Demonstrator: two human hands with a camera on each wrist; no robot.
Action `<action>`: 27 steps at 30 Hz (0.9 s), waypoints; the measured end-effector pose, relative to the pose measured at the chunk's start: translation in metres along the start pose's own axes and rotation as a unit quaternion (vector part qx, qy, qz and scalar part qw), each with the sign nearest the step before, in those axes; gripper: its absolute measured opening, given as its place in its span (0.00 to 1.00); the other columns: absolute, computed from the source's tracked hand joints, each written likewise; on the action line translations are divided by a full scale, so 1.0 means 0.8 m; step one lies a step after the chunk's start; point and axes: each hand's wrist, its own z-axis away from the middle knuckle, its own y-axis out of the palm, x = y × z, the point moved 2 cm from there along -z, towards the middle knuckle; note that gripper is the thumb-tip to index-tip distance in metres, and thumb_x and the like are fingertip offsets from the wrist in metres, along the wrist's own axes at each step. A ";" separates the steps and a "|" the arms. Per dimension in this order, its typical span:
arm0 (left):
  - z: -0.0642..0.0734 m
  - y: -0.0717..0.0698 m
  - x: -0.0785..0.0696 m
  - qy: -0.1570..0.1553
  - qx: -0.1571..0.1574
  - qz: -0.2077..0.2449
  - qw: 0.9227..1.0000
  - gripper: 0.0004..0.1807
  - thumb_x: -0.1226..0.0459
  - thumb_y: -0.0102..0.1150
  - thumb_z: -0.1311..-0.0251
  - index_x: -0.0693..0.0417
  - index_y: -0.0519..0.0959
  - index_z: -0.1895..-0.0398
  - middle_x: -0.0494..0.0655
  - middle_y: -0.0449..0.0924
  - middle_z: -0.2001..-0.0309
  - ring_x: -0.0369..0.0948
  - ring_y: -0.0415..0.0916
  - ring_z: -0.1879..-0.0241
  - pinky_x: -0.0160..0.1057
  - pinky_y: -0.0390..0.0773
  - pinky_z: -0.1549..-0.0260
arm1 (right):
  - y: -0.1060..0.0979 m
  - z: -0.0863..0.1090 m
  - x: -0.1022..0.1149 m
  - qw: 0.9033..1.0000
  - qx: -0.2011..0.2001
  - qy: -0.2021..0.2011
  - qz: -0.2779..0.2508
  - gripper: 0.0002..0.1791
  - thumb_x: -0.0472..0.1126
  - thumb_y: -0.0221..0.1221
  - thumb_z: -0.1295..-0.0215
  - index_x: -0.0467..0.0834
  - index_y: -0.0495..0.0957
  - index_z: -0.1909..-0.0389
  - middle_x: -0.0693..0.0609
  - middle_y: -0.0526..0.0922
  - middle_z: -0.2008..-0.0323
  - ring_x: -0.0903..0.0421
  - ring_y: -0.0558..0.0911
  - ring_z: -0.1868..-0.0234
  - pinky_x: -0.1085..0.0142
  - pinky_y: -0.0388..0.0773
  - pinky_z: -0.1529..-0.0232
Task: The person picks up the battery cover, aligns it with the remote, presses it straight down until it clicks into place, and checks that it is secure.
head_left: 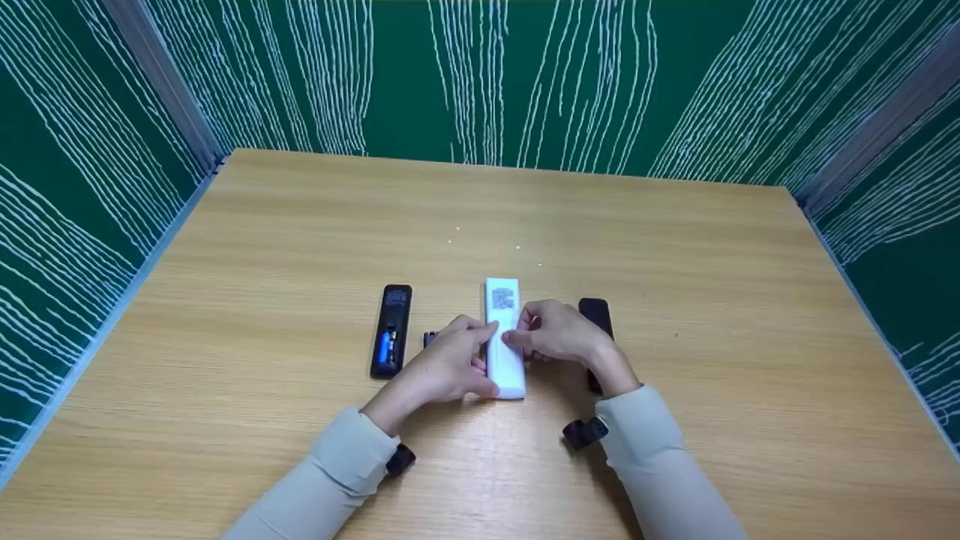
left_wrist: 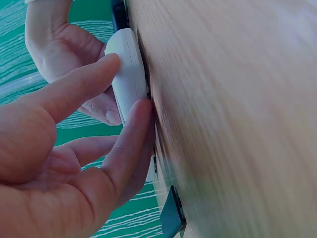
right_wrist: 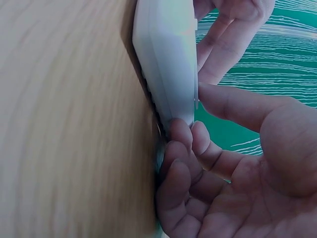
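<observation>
A white remote control point(head_left: 506, 369) lies back side up on the table, its printed label at the far end. My left hand point(head_left: 446, 364) holds it along the left side, thumb at the near end and a fingertip on the back. From the right, my right hand point(head_left: 561, 330) grips it with the thumb on the back and curled fingers at the side edge. Under that thumb, a thin cover point(right_wrist: 196, 101) stands slightly off the back in the right wrist view. Beside my left hand is a small dark flat piece point(head_left: 428, 339), partly hidden.
To the left lies a black remote control point(head_left: 393, 315) with its battery bay uncovered and a blue battery point(head_left: 385, 347) inside. Another black remote control point(head_left: 594, 311) is partly behind my right wrist. Several white specks dot the wooden table point(head_left: 300, 225) farther back.
</observation>
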 end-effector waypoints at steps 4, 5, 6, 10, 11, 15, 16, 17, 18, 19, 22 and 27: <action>0.000 0.000 0.000 0.002 0.000 -0.002 1.000 0.56 0.75 0.80 0.51 0.61 0.60 0.18 0.52 0.68 0.32 0.40 0.80 0.54 0.32 0.85 0.55 | 0.000 0.000 0.000 1.000 0.000 -0.001 -0.003 0.12 0.45 0.68 0.30 0.42 0.78 0.64 0.48 0.83 0.72 0.56 0.81 0.73 0.69 0.77 0.73; 0.000 0.000 0.000 0.002 0.000 -0.003 1.000 0.56 0.75 0.80 0.51 0.61 0.60 0.18 0.52 0.68 0.32 0.40 0.80 0.54 0.32 0.85 0.55 | 0.000 0.000 0.000 1.000 0.001 -0.001 -0.004 0.12 0.45 0.68 0.30 0.42 0.78 0.64 0.48 0.83 0.72 0.55 0.81 0.73 0.69 0.77 0.73; 0.000 0.000 0.000 0.002 0.000 -0.003 1.000 0.56 0.75 0.80 0.50 0.61 0.60 0.18 0.52 0.68 0.32 0.40 0.80 0.54 0.32 0.85 0.55 | 0.000 0.000 0.000 1.000 0.001 -0.002 -0.004 0.12 0.45 0.68 0.30 0.42 0.78 0.64 0.48 0.83 0.72 0.55 0.81 0.73 0.69 0.77 0.73; -0.001 0.000 0.000 0.000 0.001 -0.001 1.000 0.55 0.75 0.80 0.50 0.60 0.60 0.18 0.53 0.68 0.31 0.40 0.81 0.54 0.32 0.85 0.55 | 0.000 0.001 0.000 1.000 0.000 0.001 -0.002 0.12 0.45 0.68 0.30 0.42 0.78 0.64 0.48 0.83 0.72 0.55 0.81 0.73 0.69 0.77 0.73; -0.001 0.000 0.000 0.000 0.001 0.001 1.000 0.56 0.76 0.80 0.51 0.61 0.60 0.18 0.53 0.68 0.31 0.40 0.81 0.54 0.32 0.85 0.55 | 0.000 0.001 0.000 1.000 0.000 0.001 -0.002 0.12 0.45 0.68 0.30 0.42 0.78 0.64 0.48 0.83 0.72 0.55 0.81 0.73 0.69 0.77 0.73; 0.000 0.000 0.000 -0.003 0.002 0.004 1.000 0.56 0.76 0.80 0.51 0.61 0.60 0.18 0.52 0.68 0.31 0.40 0.80 0.54 0.32 0.85 0.54 | 0.000 0.001 0.001 1.000 -0.001 0.001 -0.003 0.12 0.45 0.68 0.30 0.42 0.78 0.65 0.48 0.83 0.72 0.55 0.81 0.73 0.68 0.77 0.72; 0.000 0.000 0.000 -0.002 0.002 0.003 1.000 0.56 0.75 0.80 0.51 0.61 0.60 0.18 0.52 0.68 0.32 0.40 0.80 0.54 0.33 0.85 0.54 | 0.000 0.001 0.001 1.000 -0.001 0.001 -0.004 0.12 0.45 0.68 0.30 0.42 0.78 0.65 0.48 0.83 0.72 0.55 0.81 0.73 0.68 0.78 0.72; 0.000 -0.001 0.000 0.000 0.001 0.000 1.000 0.56 0.75 0.80 0.50 0.61 0.60 0.18 0.52 0.68 0.32 0.40 0.80 0.54 0.33 0.85 0.54 | 0.000 0.001 0.001 1.000 -0.001 0.000 -0.003 0.12 0.45 0.68 0.30 0.42 0.78 0.65 0.48 0.83 0.72 0.55 0.81 0.73 0.68 0.77 0.72; 0.000 -0.001 0.000 0.002 0.000 -0.003 1.000 0.56 0.75 0.80 0.50 0.61 0.60 0.18 0.52 0.69 0.33 0.40 0.80 0.53 0.33 0.85 0.54 | 0.001 0.001 0.001 1.000 -0.001 -0.001 -0.002 0.12 0.45 0.68 0.30 0.42 0.78 0.65 0.49 0.83 0.73 0.55 0.80 0.74 0.69 0.77 0.72; 0.001 -0.001 0.000 0.005 0.000 -0.004 1.000 0.55 0.75 0.80 0.50 0.61 0.60 0.18 0.52 0.69 0.33 0.40 0.80 0.53 0.33 0.85 0.54 | 0.001 0.001 0.001 1.000 -0.001 -0.001 -0.001 0.12 0.45 0.68 0.30 0.42 0.78 0.65 0.49 0.83 0.73 0.56 0.80 0.74 0.69 0.77 0.73; 0.001 -0.001 0.000 0.011 -0.002 -0.008 1.000 0.55 0.75 0.80 0.50 0.61 0.60 0.18 0.52 0.69 0.34 0.40 0.80 0.53 0.33 0.85 0.53 | 0.001 0.000 0.000 1.000 -0.002 -0.004 0.004 0.12 0.46 0.68 0.30 0.42 0.78 0.65 0.49 0.82 0.73 0.56 0.80 0.74 0.69 0.76 0.73; 0.001 -0.001 0.000 0.009 -0.002 -0.008 1.000 0.55 0.75 0.80 0.50 0.61 0.60 0.18 0.51 0.70 0.34 0.40 0.80 0.53 0.34 0.85 0.52 | 0.001 -0.001 0.001 1.000 -0.003 -0.002 0.008 0.12 0.45 0.68 0.30 0.42 0.77 0.65 0.49 0.83 0.73 0.56 0.80 0.74 0.70 0.76 0.73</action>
